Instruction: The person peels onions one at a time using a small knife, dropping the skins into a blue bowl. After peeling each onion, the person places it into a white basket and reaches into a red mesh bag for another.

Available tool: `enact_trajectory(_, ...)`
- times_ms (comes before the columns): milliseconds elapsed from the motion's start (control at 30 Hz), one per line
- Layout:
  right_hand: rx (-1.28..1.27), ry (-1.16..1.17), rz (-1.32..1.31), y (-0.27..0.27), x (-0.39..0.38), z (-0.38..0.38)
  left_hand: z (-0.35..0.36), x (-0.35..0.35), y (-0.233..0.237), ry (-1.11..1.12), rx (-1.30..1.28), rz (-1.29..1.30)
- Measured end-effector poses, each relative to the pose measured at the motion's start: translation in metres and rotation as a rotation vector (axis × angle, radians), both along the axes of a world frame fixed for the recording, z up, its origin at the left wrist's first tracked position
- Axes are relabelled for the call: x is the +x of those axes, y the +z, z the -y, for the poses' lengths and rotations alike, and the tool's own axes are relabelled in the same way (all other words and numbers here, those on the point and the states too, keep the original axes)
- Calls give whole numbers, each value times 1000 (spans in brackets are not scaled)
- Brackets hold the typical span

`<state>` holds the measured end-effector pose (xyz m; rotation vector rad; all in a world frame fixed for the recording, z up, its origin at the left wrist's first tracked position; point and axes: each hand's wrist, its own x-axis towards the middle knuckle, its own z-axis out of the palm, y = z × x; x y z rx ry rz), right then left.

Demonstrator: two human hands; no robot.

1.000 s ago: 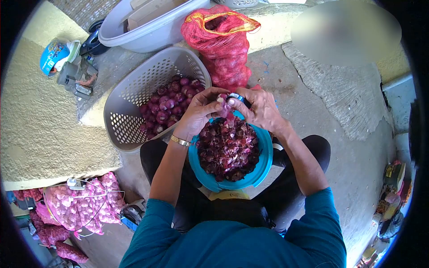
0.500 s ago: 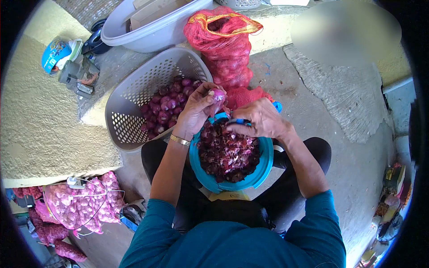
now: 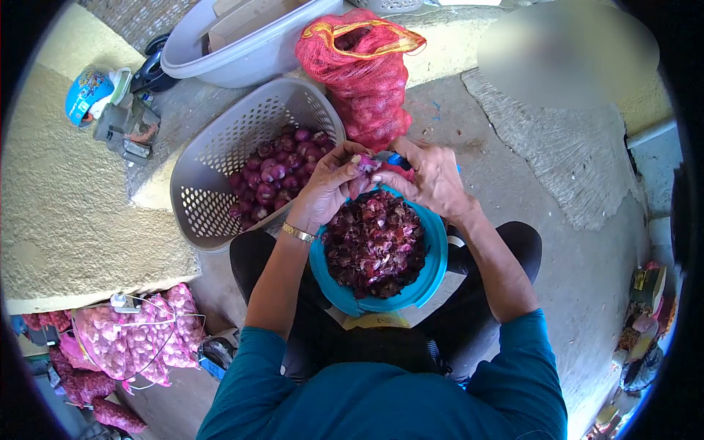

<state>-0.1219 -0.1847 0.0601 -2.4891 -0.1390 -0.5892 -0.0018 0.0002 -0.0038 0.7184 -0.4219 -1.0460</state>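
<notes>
My left hand (image 3: 328,183) is closed around a red onion (image 3: 364,164), holding it over the far rim of a blue tub. In my right hand (image 3: 433,180) is a small knife with a blue handle (image 3: 397,160), its blade at the onion's side. The blue tub (image 3: 438,257) stands between my legs, filled with dark red onion skins (image 3: 375,246). To the left, a grey perforated basket (image 3: 202,158) contains several whole red onions (image 3: 275,172). My right fingers partly hide the knife.
Beyond the tub stands a red mesh sack (image 3: 367,95) of onions. A grey basin (image 3: 242,55) is at the back left. Net bags of pale bulbs (image 3: 128,334) lie at lower left. A blue bowl-like item (image 3: 86,92) rests on the ledge.
My right hand has risen from low over the skins to the onion, bringing the knife against it. My left hand stays nearly in place, with the onion slightly lower and turned.
</notes>
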Motion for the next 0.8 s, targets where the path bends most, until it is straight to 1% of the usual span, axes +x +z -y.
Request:
enact_trajectory(67,0,16,-2,-4,1,1,1,-1,0,-9,-5,-10)
enact_trajectory(133,-24,52,51,-4,2,0,1,-2,1,3,-5,-6)
enact_trajectory(267,-13,54,25,-3,2,-3,-1,-1,1,1,-61,6)
enact_trajectory(433,28,38,-2,-8,4,-5,-1,-1,0,29,-41,63)
enact_trajectory(567,16,52,1,-7,4,-3,0,-2,2,30,-4,49)
enact_trajectory(633,-4,145,-11,-6,2,-3,2,0,-3,46,-9,69)
enact_trajectory(667,-4,145,-10,-5,1,-3,2,1,-5,47,-10,70)
enact_trajectory(767,-92,336,-57,-5,-4,-9,0,2,0,96,29,103)
enact_trajectory(800,-92,338,-56,-7,-6,-10,0,1,3,108,1,68)
